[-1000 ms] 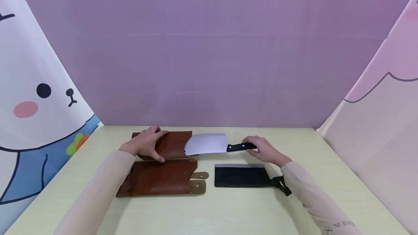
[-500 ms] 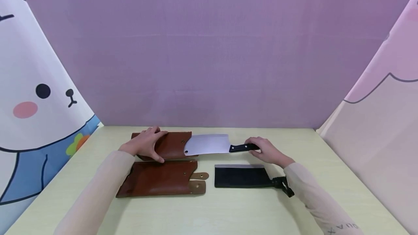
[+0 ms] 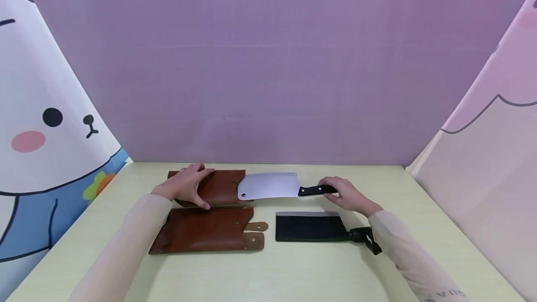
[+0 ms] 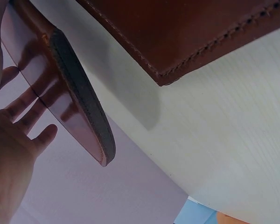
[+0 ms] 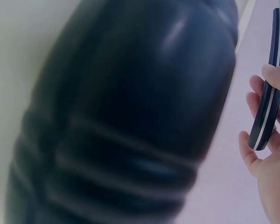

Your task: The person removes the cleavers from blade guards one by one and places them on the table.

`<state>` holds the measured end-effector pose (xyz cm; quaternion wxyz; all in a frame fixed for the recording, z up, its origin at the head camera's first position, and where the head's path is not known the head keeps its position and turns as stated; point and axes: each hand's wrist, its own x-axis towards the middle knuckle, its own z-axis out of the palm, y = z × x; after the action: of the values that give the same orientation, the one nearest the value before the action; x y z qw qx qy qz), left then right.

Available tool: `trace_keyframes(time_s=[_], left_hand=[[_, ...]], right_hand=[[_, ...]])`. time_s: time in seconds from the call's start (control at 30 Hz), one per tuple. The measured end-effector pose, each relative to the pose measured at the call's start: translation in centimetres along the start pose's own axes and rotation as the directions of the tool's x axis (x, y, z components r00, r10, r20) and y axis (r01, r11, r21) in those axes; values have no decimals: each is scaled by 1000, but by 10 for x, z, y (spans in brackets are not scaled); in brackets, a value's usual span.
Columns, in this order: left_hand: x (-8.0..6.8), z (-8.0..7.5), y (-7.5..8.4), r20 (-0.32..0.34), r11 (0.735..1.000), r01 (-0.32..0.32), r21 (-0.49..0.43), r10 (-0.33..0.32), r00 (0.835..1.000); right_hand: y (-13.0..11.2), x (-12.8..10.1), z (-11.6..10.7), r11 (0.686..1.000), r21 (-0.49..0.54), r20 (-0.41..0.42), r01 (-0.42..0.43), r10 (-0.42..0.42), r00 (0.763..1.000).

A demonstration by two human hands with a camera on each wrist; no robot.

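Observation:
In the head view my left hand (image 3: pixel 189 184) holds the far brown leather knife sheath (image 3: pixel 222 187), thumb at its near edge and fingers across it. The left wrist view shows the end of this sheath (image 4: pixel 72 107) raised off the tabletop. My right hand (image 3: pixel 347 195) grips the black riveted handle (image 3: pixel 314 190) of a cleaver. Its shiny blade (image 3: pixel 268 186) reaches left to the sheath's mouth, and a hole shows near its front corner. In the right wrist view, thumb and fingers wrap the handle (image 5: pixel 270 100).
A second brown sheath (image 3: pixel 201 229) with two snap straps lies in front of the first. To its right rests a black-bladed cleaver (image 3: pixel 310 227) with a silver edge, its black handle (image 5: pixel 140 93) large and blurred in the right wrist view. A purple backdrop (image 3: pixel 268 73) stands behind the pale table.
My right hand has moved right with the cleaver, and more of the blade shows outside the sheath, including the hole. The left hand and its sheath have shifted very slightly left.

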<state>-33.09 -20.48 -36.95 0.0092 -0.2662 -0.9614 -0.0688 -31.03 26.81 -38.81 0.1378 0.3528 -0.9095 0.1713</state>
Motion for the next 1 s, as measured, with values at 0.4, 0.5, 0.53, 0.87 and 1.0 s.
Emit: trace_keyframes(time_s=[0.4,0.5,0.53,0.87,1.0], left_hand=[[-2,-2,-1,1,1000,-1,5,1,1000],[-2,-2,-1,-1,1000,0,5,0,1000],[-2,-2,-1,-2,1000,1,2,-1,1000],[-3,-2,-3,-3,1000,4,7,-4,1000],[-3,-1,-4,-1,1000,7,2,-7,1000]], right_hand=[[1,-7,-5,1000,17,-12,11,-11,1000],[2,-8,-6,1000,9,-15,13,-13,1000],[2,-8,-7,1000,13,-18,14,-14,1000],[8,-14,-9,1000,1,-32,4,-4,999],[11,-15,-10,1000,5,-37,2,-2,999]])
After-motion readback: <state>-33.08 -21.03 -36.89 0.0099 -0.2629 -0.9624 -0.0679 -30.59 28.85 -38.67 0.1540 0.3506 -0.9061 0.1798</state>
